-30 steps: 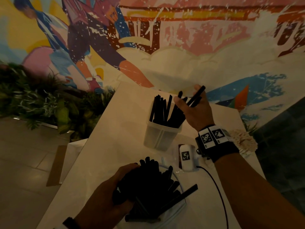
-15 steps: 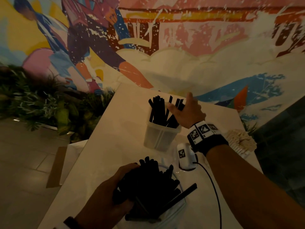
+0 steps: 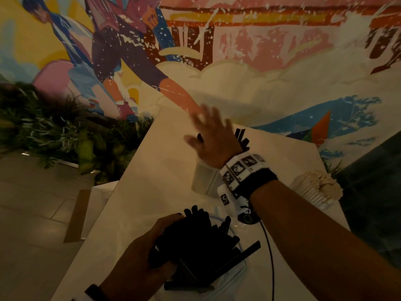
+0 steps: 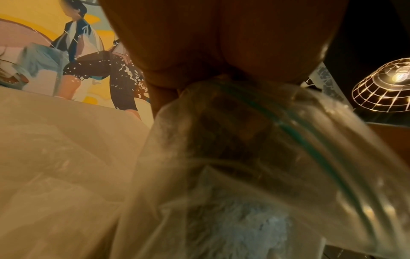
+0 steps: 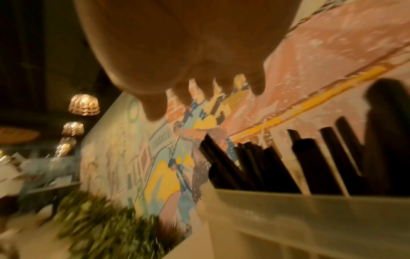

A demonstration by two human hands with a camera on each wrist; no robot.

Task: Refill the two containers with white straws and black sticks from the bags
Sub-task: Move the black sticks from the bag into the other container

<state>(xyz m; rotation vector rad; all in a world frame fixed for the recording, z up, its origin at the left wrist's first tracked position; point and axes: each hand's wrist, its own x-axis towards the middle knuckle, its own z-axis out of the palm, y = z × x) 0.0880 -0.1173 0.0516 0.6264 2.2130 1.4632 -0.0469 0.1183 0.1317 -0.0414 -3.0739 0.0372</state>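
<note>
A translucent container [image 3: 202, 181] of black sticks [image 3: 242, 139] stands mid-table; the sticks [image 5: 310, 161] rise above the container's rim [image 5: 299, 206] in the right wrist view. My right hand [image 3: 209, 135] hovers over it, blurred, fingers spread and straight, holding nothing. At the near edge my left hand [image 3: 143, 259] grips a clear plastic bag [image 3: 227, 285] packed with black sticks [image 3: 204, 242]. The bag's film [image 4: 255, 157] fills the left wrist view under my palm. A second container of white straws [image 3: 319, 187] stands at the right.
The pale table [image 3: 152, 192] runs away toward a painted wall. Green plants [image 3: 54, 131] line the floor at the left. A black cable [image 3: 270, 257] trails from my right wrist across the table. The table's right edge drops to a dark floor.
My right hand let its black sticks go into the container, then opened and swept left over the stick tops. The left hand and bag stayed put.
</note>
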